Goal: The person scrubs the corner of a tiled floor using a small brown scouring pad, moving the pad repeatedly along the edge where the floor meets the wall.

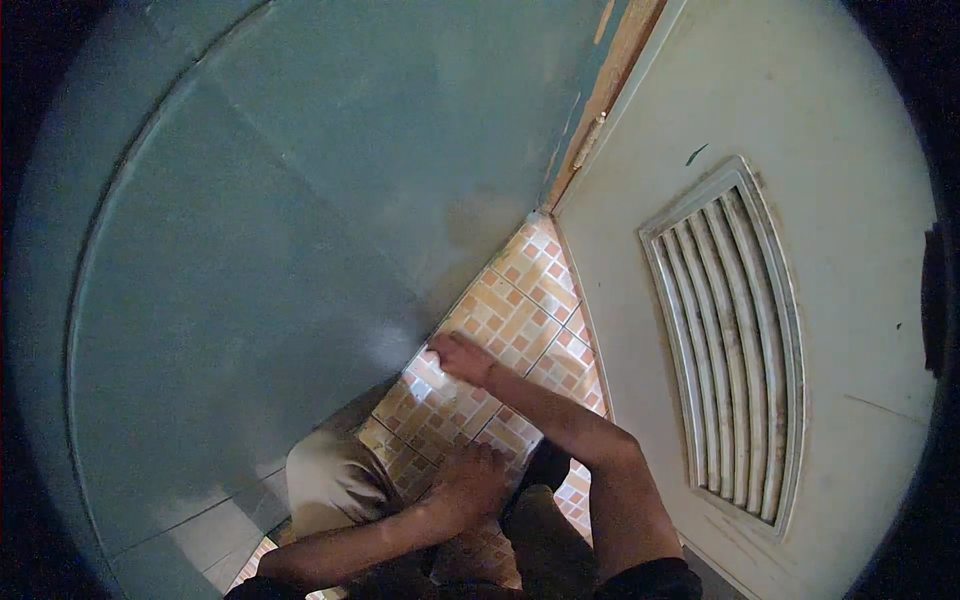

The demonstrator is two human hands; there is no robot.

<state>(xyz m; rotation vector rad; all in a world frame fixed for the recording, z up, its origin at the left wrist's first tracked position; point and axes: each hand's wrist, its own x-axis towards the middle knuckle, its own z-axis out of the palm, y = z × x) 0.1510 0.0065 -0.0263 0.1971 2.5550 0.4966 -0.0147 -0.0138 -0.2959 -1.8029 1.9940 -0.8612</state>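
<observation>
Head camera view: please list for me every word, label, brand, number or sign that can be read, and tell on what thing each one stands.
There is no readable text, number or sign in this view.
The door with its louvred vent has only scuffs and a small dark mark, which forms no letters.
The blue-green wall and patterned floor tiles show none either.
</observation>
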